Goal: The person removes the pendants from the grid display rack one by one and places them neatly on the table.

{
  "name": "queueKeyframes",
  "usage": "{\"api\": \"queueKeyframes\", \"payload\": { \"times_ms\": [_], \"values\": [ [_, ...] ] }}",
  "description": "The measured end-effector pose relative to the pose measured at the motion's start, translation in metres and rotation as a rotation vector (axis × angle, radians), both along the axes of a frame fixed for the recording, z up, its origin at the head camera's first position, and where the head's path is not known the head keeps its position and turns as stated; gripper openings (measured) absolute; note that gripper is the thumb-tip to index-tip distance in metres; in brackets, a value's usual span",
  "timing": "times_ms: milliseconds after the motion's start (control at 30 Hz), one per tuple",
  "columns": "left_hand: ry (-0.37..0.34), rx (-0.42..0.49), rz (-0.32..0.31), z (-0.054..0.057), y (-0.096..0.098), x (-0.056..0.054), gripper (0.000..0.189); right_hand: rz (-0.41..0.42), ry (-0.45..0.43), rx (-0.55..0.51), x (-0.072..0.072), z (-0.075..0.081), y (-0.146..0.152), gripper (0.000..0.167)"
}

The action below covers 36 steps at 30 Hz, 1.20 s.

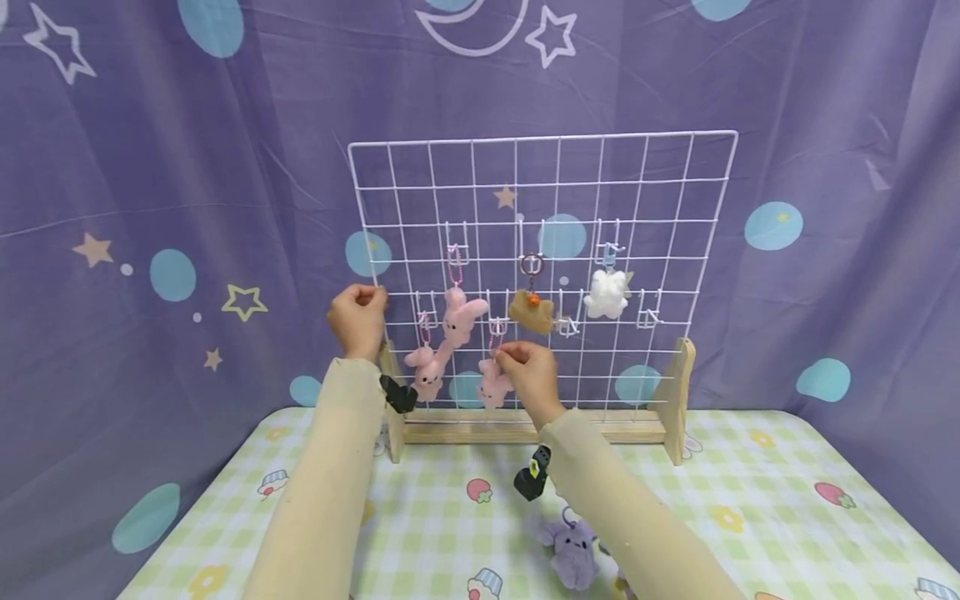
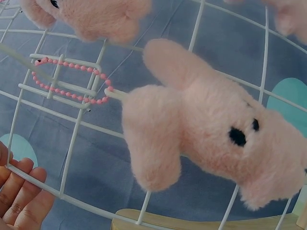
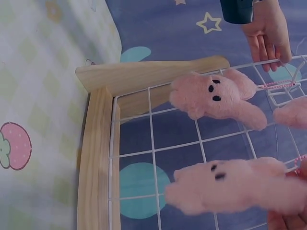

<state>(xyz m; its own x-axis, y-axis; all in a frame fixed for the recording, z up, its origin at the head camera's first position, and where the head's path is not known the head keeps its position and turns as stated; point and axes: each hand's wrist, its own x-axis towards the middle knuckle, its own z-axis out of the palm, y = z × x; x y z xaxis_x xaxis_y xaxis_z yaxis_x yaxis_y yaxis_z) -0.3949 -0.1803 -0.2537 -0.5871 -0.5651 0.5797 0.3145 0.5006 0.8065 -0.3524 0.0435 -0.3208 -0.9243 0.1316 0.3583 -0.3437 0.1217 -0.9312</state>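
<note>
Left hand (image 1: 358,321) is grasping the left edge of a white wire grid panel (image 1: 540,182), its fingers curling around the outer wire, while the right hand (image 1: 531,375) is pinching a small pink plush rabbit (image 1: 492,387) near its top.

A pale wooden stand (image 1: 480,431) is holding the panel upright on a bench (image 1: 757,533) covered in green-and-white checked cloth, and a purple curtain (image 1: 262,150) printed with stars and blue blobs is hanging behind. Two other pink plush rabbits are dangling from pink bead chains: an upper one (image 1: 460,318) and a lower one (image 1: 427,375) nearer the left hand. Further right, a tan plush charm with an orange ball (image 1: 531,312) is hanging from a dark ring, and a fluffy white plush charm (image 1: 606,294) is hanging from a light-blue clasp. A white wire hook (image 1: 648,318) is jutting out near the panel's right side. On the bench, a grey-purple plush charm with a ring (image 1: 574,554) is lying just beside the right forearm, which is crossing in front of the stand's crossbar. A black wrist camera (image 1: 397,395) on the left wrist is sitting close beside the lower rabbit in the head view.

The pinched rabbit is hanging below its hook on a pink bead chain (image 1: 497,333), in front of the panel. It is resting against the right fingertips, which are covering part of it, and staying well apart from the left hand, with the lower rabbit hanging between.
</note>
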Motion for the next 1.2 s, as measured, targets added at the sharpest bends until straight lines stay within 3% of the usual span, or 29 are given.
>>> {"api": "queueKeyframes", "payload": {
  "times_ms": [467, 633, 967, 1200],
  "values": [
    [-0.006, 0.004, -0.006, 0.001, 0.000, 0.002, 0.019, -0.003, 0.081, -0.052, 0.004, 0.007, 0.001, 0.012],
    [-0.006, -0.001, -0.008, 0.002, 0.001, 0.002, 0.019, -0.030, 0.150, -0.052, 0.003, 0.010, 0.000, 0.012],
    [-0.003, -0.003, -0.012, 0.002, 0.000, 0.002, 0.019, 0.003, 0.212, -0.125, 0.006, 0.019, -0.001, 0.015],
    [0.009, -0.007, -0.009, 0.002, 0.000, 0.002, 0.019, -0.041, 0.266, -0.088, 0.008, 0.022, 0.001, 0.015]
  ]
}}
